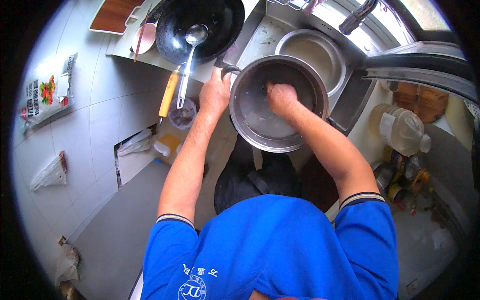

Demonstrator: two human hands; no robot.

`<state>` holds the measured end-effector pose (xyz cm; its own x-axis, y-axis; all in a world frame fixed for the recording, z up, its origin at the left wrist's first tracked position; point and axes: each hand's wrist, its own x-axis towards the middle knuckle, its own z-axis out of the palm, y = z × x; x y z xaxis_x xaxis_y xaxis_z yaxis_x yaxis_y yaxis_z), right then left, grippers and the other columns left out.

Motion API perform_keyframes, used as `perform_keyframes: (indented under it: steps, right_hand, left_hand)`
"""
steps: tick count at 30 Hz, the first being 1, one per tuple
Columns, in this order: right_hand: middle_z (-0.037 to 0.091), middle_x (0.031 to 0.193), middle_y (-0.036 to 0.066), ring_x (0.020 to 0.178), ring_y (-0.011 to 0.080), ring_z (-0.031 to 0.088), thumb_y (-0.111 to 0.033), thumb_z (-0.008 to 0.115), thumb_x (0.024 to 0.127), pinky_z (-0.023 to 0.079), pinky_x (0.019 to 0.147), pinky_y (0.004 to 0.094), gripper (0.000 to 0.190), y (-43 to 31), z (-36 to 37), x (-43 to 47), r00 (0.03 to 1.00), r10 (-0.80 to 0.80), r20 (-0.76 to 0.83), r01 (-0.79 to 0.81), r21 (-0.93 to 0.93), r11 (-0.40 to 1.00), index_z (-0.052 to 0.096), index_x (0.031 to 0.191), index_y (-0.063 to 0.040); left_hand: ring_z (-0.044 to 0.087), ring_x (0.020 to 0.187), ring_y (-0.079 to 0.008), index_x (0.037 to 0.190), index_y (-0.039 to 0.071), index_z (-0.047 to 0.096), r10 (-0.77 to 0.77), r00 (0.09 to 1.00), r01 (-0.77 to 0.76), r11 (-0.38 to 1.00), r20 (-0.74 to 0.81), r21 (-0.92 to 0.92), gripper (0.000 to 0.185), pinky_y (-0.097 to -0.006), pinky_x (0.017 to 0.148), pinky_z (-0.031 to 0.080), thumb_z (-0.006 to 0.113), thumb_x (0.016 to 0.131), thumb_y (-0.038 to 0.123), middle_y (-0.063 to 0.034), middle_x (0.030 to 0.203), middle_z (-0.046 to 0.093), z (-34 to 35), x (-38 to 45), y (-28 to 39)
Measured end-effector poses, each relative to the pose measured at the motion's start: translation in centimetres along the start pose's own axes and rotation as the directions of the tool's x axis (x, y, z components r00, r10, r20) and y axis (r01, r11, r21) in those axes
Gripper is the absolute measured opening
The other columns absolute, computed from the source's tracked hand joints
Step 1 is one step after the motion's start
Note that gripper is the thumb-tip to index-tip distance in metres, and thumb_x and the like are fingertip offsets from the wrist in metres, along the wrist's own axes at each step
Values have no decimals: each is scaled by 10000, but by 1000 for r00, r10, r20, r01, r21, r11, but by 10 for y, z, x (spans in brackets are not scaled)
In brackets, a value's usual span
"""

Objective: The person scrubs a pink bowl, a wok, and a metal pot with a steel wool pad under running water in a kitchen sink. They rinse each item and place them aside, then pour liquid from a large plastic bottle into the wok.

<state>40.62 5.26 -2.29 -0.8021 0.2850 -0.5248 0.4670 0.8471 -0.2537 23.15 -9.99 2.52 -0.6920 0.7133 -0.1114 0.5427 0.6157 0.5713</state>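
Observation:
A large steel pot (258,129) with dark handles is at the sink's near edge, with cloudy liquid inside. My left hand (214,92) grips its left handle. My right hand (282,98) is inside the pot, fingers curled and pointing down at the inner wall or liquid; whether it holds anything there is hidden. Behind the pot, a steel basin (339,69) of cloudy liquid stands in the steel sink (258,37). Left of the sink lies a black wok (225,33) with a steel ladle (197,34) across it.
The faucet (358,17) juts in at top right. A yellow wooden handle (168,93) sticks out below the wok. A pink bowl (144,39) bears chopsticks at the left. A large plastic bottle (403,129) lies on the right counter, near a round wooden board (435,101).

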Motion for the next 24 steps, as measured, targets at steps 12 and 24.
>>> perform_keyframes:
  steps: [12,24]
  right_hand:
    - [789,1032,87,930,235,776,-186,711,880,605,741,353,309,15,-89,-68,978,106,182,-14,-448,894,691,1161,-58]
    - [783,1093,75,1040,233,752,-195,691,870,611,808,381,209,-24,-75,-124,908,34,418,123,-342,932,812,1032,-140]
  left_hand:
    - [668,879,-530,1276,91,517,0,1000,0,999,-14,38,356,-616,761,519,512,1054,368,-297,909,705,0,-2,-3]
    - [682,889,-503,1211,78,545,-34,999,34,999,-8,36,352,-606,772,522,493,1058,391,-272,919,719,0,-1,2]
